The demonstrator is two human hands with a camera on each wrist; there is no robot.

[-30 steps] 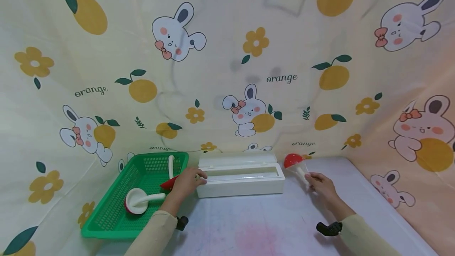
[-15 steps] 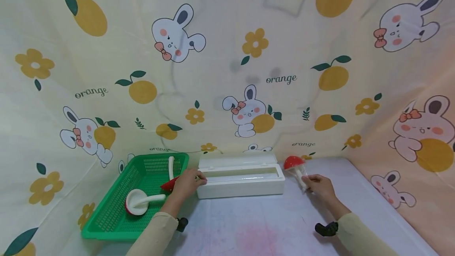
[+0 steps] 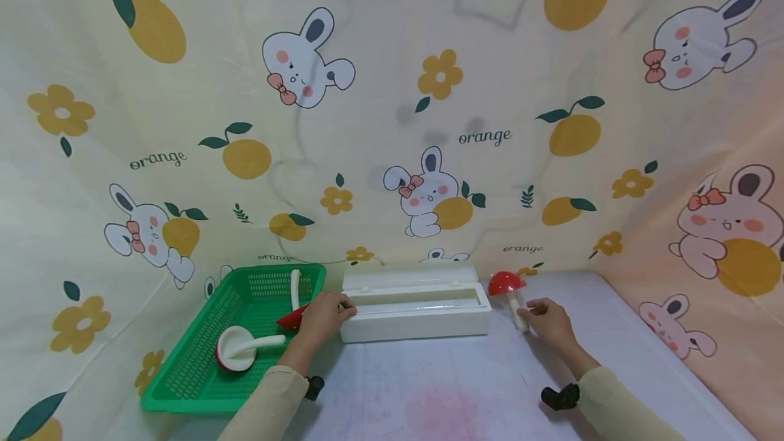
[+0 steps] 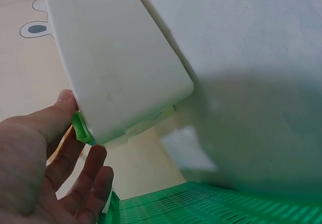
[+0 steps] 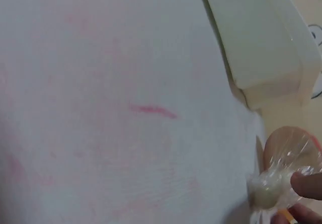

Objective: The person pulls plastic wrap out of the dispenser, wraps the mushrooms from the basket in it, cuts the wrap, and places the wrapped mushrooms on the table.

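Red cap [image 3: 288,319] in basket [image 3: 190,404] partly hidden, mushroom [image 5: 284,148] and right fingers [image 5: 308,185] cropped by right wrist view's edge

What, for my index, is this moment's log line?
left hand: pinches green tab; right hand: holds wrapped mushroom; white box: open; basket: two mushrooms

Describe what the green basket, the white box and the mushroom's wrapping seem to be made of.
Green basket: probably plastic, slightly glossy; regular slots look moulded. White box: likely hard plastic, smooth, with rounded corners. Wrapping: apparently clear plastic film, shiny, transparent, wrinkled.
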